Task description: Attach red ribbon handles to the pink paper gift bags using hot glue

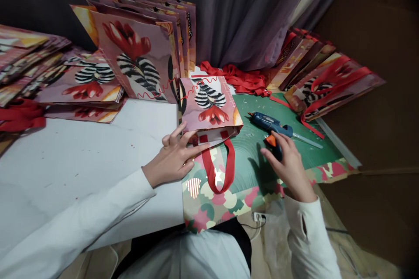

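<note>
A small paper gift bag (214,104) with a zebra-striped bow and a red tulip lies flat in front of me, its mouth towards me. From the mouth hangs a loop of red ribbon handle (231,161). My left hand (178,157) rests with spread fingers at the bag's near left corner, fingertips on the edge of the mouth. My right hand (288,161) is beside the handle of a blue glue gun (271,124), thumb apart from the fingers. The glue gun lies on its side with an orange trigger and a clear glue stick at its rear.
Upright larger bags (137,52) stand behind on the left, and flat stacks (88,78) lie further left. A heap of red ribbon (242,79) sits at the back. More handled bags (330,85) stand right. A green cutting mat (252,152) lies beside a white board (131,152).
</note>
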`<state>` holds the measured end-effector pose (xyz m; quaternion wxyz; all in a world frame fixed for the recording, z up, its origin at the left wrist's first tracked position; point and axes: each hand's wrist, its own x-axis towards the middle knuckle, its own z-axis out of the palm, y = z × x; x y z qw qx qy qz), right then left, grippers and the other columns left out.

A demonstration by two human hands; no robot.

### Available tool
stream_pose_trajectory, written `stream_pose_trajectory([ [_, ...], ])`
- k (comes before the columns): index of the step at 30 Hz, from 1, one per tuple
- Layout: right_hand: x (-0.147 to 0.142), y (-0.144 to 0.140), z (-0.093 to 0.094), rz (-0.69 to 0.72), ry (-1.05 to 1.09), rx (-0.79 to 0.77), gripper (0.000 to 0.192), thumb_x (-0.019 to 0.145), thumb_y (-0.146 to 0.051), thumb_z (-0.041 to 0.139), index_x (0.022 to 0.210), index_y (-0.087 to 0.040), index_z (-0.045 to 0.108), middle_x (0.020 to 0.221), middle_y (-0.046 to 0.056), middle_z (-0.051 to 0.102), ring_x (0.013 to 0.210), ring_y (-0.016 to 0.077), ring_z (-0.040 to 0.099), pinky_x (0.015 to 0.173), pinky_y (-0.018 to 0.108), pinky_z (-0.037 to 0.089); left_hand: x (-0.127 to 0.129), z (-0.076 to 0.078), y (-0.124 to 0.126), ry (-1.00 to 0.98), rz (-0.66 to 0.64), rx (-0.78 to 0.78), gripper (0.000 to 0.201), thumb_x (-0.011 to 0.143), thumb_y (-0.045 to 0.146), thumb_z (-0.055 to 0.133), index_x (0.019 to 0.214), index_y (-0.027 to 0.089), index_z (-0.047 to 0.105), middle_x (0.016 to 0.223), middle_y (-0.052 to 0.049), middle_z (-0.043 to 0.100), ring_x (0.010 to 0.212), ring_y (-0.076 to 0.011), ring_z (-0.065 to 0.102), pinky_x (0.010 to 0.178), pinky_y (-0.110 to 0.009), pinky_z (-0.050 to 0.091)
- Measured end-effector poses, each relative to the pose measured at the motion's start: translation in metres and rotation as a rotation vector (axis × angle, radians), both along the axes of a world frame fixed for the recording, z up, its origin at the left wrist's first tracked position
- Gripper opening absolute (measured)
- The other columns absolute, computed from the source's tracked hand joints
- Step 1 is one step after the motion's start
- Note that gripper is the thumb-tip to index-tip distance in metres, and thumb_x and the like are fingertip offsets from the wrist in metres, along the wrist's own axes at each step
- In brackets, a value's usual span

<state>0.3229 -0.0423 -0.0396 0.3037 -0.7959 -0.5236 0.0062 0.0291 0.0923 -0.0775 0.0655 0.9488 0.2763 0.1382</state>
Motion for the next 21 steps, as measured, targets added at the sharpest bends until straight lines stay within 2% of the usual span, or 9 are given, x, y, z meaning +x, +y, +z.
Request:
stream_pose_trajectory([
  [2,0.018,-0.007,-0.009,-0.09,-0.083,-0.033,0.06,0.083,-0.06,0.049,0.124,-0.017,0.054,0.121,0.017,0.058,0.109,0.0299,0.054,0.093,0.045,0.04,-0.001,0.0,0.0,0.011,-0.002,0.021,0.066,0.081,0.018,0.046,0.139,0.048,0.039,0.137,-0.009,0.032,0.135,-0.0421,0.017,0.092,-0.053,0.031],
  [3,0.026,-0.009,-0.014,-0.178,-0.107,-0.026,0.063,0.083,-0.061,0.046,0.123,-0.013,0.055,0.117,0.019,0.059,0.105,0.0305,0.056,0.091,0.045,0.041,-0.001,-0.001,0.001,0.013,-0.005,0.031,0.065,0.082,0.018,0.045,0.139,0.048,0.039,0.137,-0.009,0.031,0.136,-0.0414,0.017,0.091,-0.052,0.032],
  [6,0.046,-0.003,-0.029,-0.376,-0.105,-0.167,0.063,0.084,-0.063,0.041,0.103,-0.007,0.063,0.095,0.022,0.064,0.089,0.0314,0.06,0.08,0.044,0.044,-0.001,-0.001,0.001,0.003,-0.013,0.037,0.065,0.082,0.018,0.045,0.139,0.048,0.039,0.14,-0.008,0.029,0.134,-0.0421,0.019,0.091,-0.052,0.032],
  [9,0.062,0.014,-0.031,-0.372,0.018,-0.409,0.06,0.076,-0.067,0.052,0.089,-0.01,0.064,0.082,0.018,0.065,0.079,0.0302,0.062,0.069,0.04,0.045,-0.001,0.0,0.001,-0.005,-0.001,0.013,0.065,0.08,0.019,0.047,0.138,0.049,0.041,0.138,-0.007,0.034,0.133,-0.0432,0.022,0.094,-0.055,0.031],
  [11,0.07,0.025,-0.024,-0.346,0.181,-0.456,0.053,0.068,-0.063,0.065,0.084,-0.013,0.064,0.078,0.014,0.066,0.073,0.0274,0.062,0.064,0.036,0.045,-0.001,0.001,0.002,-0.009,-0.004,0.005,0.065,0.079,0.019,0.047,0.137,0.049,0.043,0.135,-0.007,0.037,0.134,-0.0433,0.02,0.096,-0.057,0.03],
  [14,0.074,0.032,-0.01,-0.328,0.614,-0.414,0.042,0.061,-0.05,0.076,0.081,-0.015,0.063,0.072,0.009,0.067,0.063,0.0211,0.062,0.056,0.032,0.046,-0.002,0.001,0.003,-0.009,-0.016,0.016,0.064,0.079,0.02,0.048,0.136,0.048,0.044,0.131,-0.008,0.04,0.136,-0.0436,0.018,0.097,-0.058,0.029],
  [16,0.07,0.027,-0.002,-0.347,0.868,-0.323,0.041,0.056,-0.041,0.081,0.083,-0.017,0.062,0.069,0.006,0.068,0.056,0.0179,0.061,0.049,0.028,0.046,-0.003,0.001,0.003,-0.004,-0.019,0.028,0.064,0.079,0.02,0.048,0.136,0.049,0.044,0.13,-0.008,0.041,0.135,-0.0442,0.019,0.096,-0.058,0.03],
  [18,0.062,0.014,0.003,-0.328,1.016,-0.198,0.044,0.054,-0.036,0.084,0.087,-0.019,0.06,0.072,0.005,0.069,0.059,0.0182,0.064,0.048,0.026,0.048,-0.004,0.002,0.004,0.003,-0.018,0.041,0.065,0.079,0.019,0.047,0.136,0.049,0.044,0.129,-0.008,0.042,0.134,-0.0445,0.022,0.095,-0.056,0.032],
  [21,0.053,-0.019,0.003,-0.289,1.087,-0.036,0.041,0.058,-0.037,0.083,0.088,-0.02,0.06,0.08,0.007,0.072,0.074,0.0219,0.069,0.057,0.028,0.055,-0.005,0.004,0.004,0.028,-0.018,0.073,0.065,0.078,0.018,0.046,0.135,0.049,0.045,0.127,-0.008,0.042,0.133,-0.0444,0.025,0.092,-0.052,0.035],
])
